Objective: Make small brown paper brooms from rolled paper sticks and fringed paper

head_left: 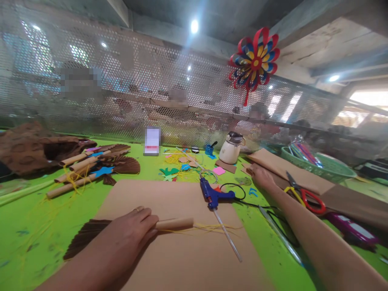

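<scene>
My left hand (138, 224) is closed around a brown paper roll (178, 223), over a large kraft paper sheet (194, 258). Yellow strings (212, 227) trail from the roll's right end, and a pleated brown paper fan (86, 238) spreads out on its left. My right hand (263, 178) reaches forward, its fingers curled together at the near-left corner of some brown paper (249, 166). Between my hands a blue glue gun (214, 196) lies on the sheet's edge, with a clear glue stick (227, 234) at its back end.
Finished-looking rolls with fans (81, 178) lie at left beside crumpled brown paper (36, 151). Scissors (311, 200), a purple case (353, 229) and a green basket (327, 169) are at right. Paper scraps (169, 173), a phone (152, 141) and a white jug (231, 149) stand further back.
</scene>
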Demonstrator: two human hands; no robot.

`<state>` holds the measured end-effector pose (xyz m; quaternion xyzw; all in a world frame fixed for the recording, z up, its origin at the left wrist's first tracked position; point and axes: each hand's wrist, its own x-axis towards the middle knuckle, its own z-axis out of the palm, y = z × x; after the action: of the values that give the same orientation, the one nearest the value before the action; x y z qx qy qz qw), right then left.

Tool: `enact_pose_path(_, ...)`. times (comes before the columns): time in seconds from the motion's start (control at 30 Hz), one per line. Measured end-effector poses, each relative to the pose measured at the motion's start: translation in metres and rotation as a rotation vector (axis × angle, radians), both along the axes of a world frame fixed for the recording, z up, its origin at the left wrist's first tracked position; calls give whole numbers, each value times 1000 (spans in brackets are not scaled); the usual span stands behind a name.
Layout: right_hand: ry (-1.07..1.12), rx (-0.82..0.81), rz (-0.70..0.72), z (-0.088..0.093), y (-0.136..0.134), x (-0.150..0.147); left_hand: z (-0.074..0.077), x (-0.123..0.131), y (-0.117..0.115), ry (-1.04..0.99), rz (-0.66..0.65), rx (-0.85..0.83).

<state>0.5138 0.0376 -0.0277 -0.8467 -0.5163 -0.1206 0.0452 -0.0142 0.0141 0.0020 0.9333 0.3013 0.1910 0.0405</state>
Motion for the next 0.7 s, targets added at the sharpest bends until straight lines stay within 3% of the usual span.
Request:
enact_pose_path(0.1,52,101,-29,-2,-3,-1,0,0,2,111,19,-58)
enact_pose_path(0.33,177,452,-39,8,-9,-10,-7,1,12,99,-60,-50)
enact_pose_path(0.57,398,948,1,59,-41,-24,-8,-2,13,68,-22,-72)
enact_pose_path(0.7,627,1190,79,83,-67,-44,-8,-3,16,33,-64,-46)
